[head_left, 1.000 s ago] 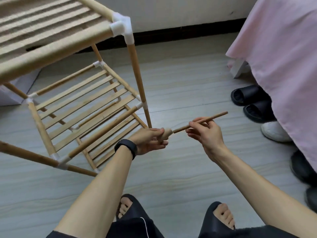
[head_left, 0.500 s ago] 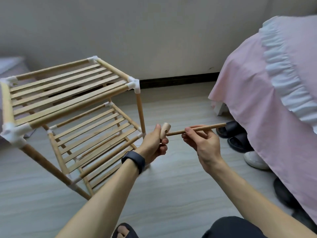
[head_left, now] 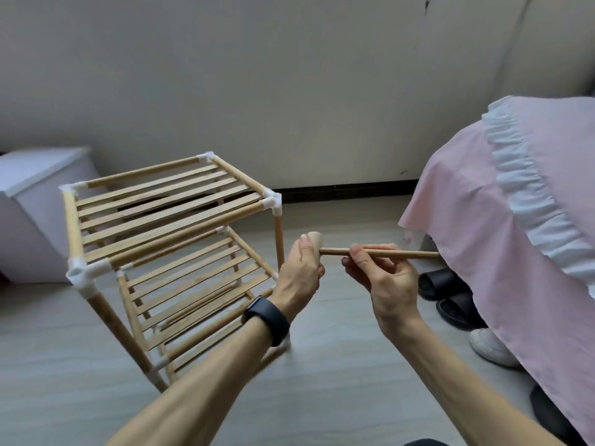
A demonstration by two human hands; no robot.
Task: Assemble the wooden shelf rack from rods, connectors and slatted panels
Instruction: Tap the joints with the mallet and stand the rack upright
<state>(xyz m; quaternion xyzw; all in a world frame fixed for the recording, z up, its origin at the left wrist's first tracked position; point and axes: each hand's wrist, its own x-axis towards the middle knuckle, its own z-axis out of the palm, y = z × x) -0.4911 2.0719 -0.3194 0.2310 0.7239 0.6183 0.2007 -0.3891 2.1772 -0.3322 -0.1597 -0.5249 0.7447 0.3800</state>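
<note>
Left hand (head_left: 301, 272) grips wooden knob (head_left: 315, 241); right hand (head_left: 383, 278) pinches level rod (head_left: 402, 253), tip meeting knob.

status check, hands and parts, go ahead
Left hand grips wooden head. Right hand pinches thin rod, tip at the head. Rack stands apart, nothing blocking.

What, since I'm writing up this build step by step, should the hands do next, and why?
Probably press the stick deeper into the wooden knob. The left hand grips the knob, the right hand pinches the stick, and the stick's end just meets the knob's side, so the joint looks barely seated.
</note>
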